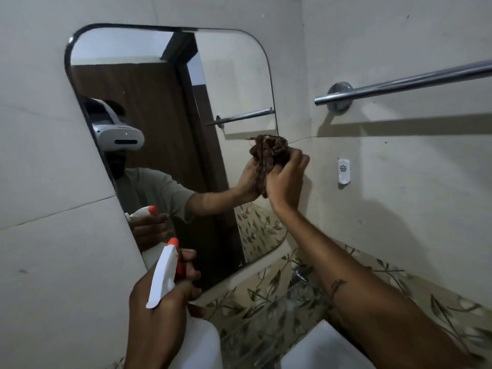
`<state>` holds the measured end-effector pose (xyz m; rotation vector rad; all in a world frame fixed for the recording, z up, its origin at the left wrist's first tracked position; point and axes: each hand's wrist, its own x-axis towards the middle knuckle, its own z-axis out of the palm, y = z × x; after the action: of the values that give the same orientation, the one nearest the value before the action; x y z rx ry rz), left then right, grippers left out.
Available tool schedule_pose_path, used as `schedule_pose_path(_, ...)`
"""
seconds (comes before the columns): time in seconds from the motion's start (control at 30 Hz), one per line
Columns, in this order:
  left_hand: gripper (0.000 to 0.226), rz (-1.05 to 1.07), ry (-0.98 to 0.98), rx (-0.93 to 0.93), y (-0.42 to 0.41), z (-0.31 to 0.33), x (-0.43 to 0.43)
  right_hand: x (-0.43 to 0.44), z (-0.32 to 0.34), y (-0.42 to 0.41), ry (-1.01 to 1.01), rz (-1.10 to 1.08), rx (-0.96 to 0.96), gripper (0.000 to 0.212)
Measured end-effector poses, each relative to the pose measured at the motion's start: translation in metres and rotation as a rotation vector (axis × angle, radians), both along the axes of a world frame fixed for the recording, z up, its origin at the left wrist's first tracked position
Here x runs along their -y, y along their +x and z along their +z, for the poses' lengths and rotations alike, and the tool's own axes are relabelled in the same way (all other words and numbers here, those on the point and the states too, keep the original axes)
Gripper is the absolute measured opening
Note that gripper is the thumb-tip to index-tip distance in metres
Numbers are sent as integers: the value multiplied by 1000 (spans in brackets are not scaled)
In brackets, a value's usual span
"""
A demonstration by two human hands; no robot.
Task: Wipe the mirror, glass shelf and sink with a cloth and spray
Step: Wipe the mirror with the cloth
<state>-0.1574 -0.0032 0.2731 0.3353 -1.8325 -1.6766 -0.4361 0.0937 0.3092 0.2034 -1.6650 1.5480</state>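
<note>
Dim, wide-angle bowed edges, hard towel rail (404,82) shadow.

A single wide-angle view from the person's head looks forward and slightly down at a bathroom wall, tilted so the mirror (170,145) leans across the left and centre of the frame. The camera sits close, within arm's reach of the glass. The towel rail (404,82) runs off the upper right edge; the sink (327,347) shows only at the bottom edge. No second view.
</note>
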Motion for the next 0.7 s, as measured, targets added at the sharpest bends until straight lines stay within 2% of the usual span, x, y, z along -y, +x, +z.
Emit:
schedule_pose_path(0.1, 55, 92, -82, -6, 3, 1, 0, 27, -7, 47, 221, 136, -252, 40)
schedule_pose_path(0.17, 57, 103, -113, -21, 6, 4, -1, 43, -11, 74, 403, 202, -404, 41)
schedule_pose_path(0.27, 60, 117, -128, -25, 14, 5, 2, 58, -15, 91, 547, 218, -497, 40)
schedule_pose_path(0.33, 59, 92, -125, -39, 23, 6, 5, 55, -14, 86, 547, 205, -434, 51)
schedule_pose_path(0.4, 60, 91, -100, -44, 32, 6, 10, 46, -9, 74, 450, 165, -301, 53)
schedule_pose_path(0.47, 63, 105, -70, -53, 41, 4, 17, 30, -4, 55, 268, 62, -93, 41)
schedule_pose_path(0.53, 55, 110, -54, -66, 50, 3, 19, 7, -1, 34, 140, -49, 143, 31)
schedule_pose_path(0.6, 45, 132, -47, -64, 58, -2, 23, -15, -6, 19, 140, -76, 294, 32)
schedule_pose_path(0.7, 40, 148, -66, -61, 69, -14, 28, -39, -25, 19, 205, -27, 340, 34)
